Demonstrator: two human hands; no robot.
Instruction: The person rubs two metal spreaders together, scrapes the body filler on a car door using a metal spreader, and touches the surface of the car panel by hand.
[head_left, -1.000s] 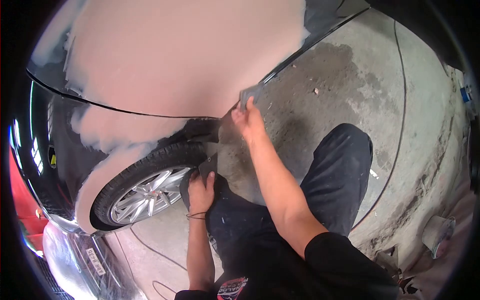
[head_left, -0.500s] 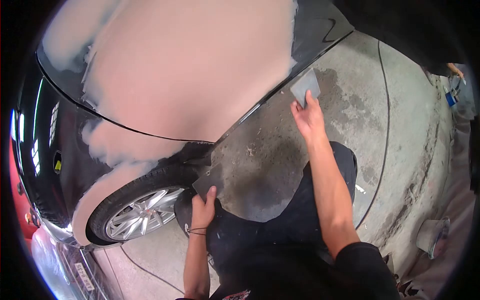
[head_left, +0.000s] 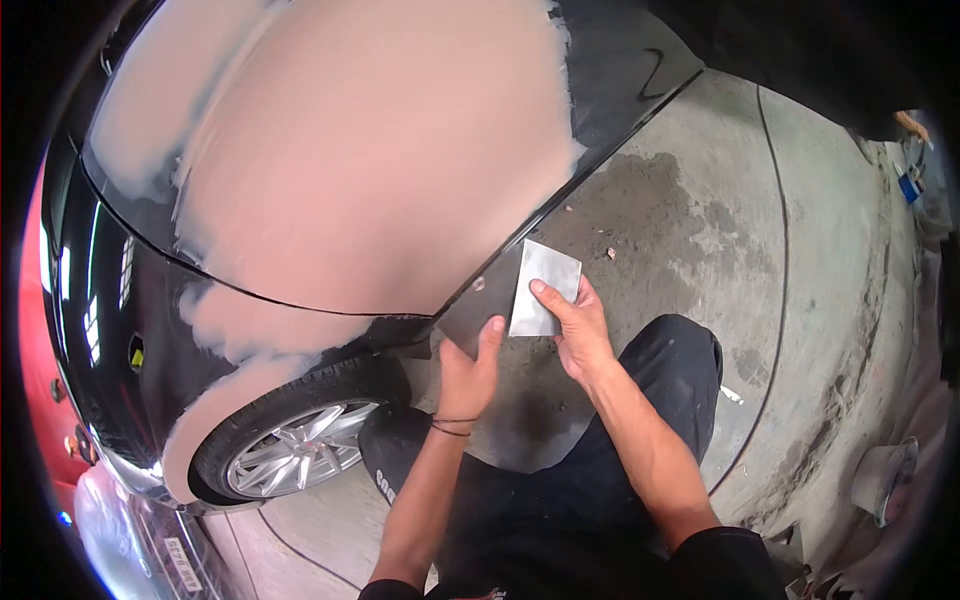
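Observation:
My left hand (head_left: 468,378) grips a dark grey flat plate (head_left: 482,308) by its lower edge, thumb on top; a small light spot shows on it. In my right hand (head_left: 586,335) is a light grey, metal-looking putty spreader (head_left: 545,285), a flat rectangle pinched under the thumb. The spreader's left edge lies right beside the plate's right edge; whether they touch I cannot tell. Both are in front of the black car door, whose panel carries a broad patch of pinkish filler (head_left: 370,150). More filler (head_left: 262,318) covers the panel above the wheel.
The car wheel (head_left: 305,450) is at lower left, close to my knee. A dark hose or cable (head_left: 781,250) runs along the concrete floor (head_left: 820,300). At right stand a bucket (head_left: 880,480) and a small blue item (head_left: 909,186). Another person's hand (head_left: 912,126) shows at the far right.
My hands have come together in front of the door's lower edge: the right moved left and down with the spreader, the left moved right and up with the plate. The view shifted slightly.

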